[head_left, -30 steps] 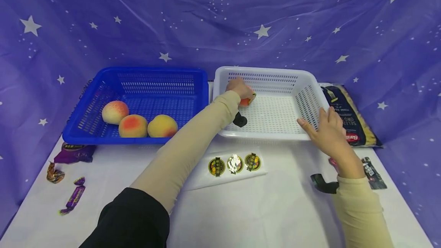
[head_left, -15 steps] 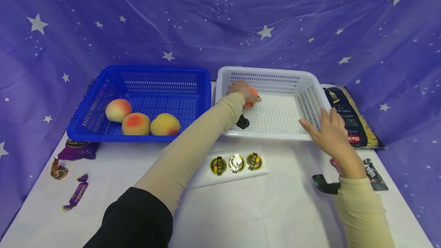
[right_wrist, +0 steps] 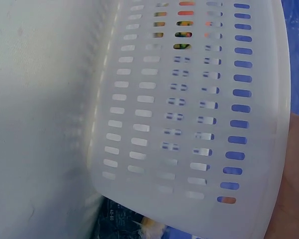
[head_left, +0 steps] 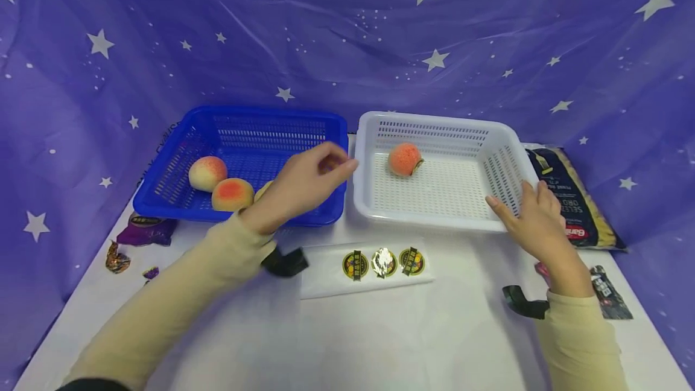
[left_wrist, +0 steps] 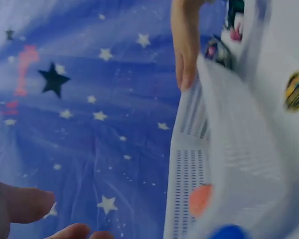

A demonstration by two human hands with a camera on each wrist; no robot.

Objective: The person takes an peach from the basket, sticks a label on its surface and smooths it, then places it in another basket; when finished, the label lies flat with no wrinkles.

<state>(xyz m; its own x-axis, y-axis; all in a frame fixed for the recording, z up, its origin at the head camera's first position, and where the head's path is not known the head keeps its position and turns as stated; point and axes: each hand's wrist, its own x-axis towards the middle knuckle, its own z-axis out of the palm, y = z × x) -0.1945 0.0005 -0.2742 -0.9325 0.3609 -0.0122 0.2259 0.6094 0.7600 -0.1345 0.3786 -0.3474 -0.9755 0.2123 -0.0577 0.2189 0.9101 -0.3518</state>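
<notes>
My left hand (head_left: 306,183) hovers over the right part of the blue basket (head_left: 255,108), thumb and fingers loosely bent, nothing between them. An orange persimmon (head_left: 404,160) lies on its side at the left of the white basket (head_left: 434,217). In the blue basket are a pale peach (head_left: 208,174), a red-topped peach (head_left: 232,195) and a yellow one (head_left: 263,190), mostly covered by my left hand. At the white basket's right front corner my right hand (head_left: 537,225) holds the rim, thumb inside, fingers outside. The right wrist view shows the slotted wall.
A white plastic packet (head_left: 326,270) with round stickers lies before the baskets. Wrapped candies, such as a purple packet (head_left: 146,231), are at the left. A pasta bag (head_left: 578,204) leans right of the white basket, a dark sachet (head_left: 610,294) nearer. Starry cloth hangs behind.
My left hand has let go of the persimmon, which stays in the white basket, and has moved left over the blue basket. My right hand keeps its place at the white basket's corner.
</notes>
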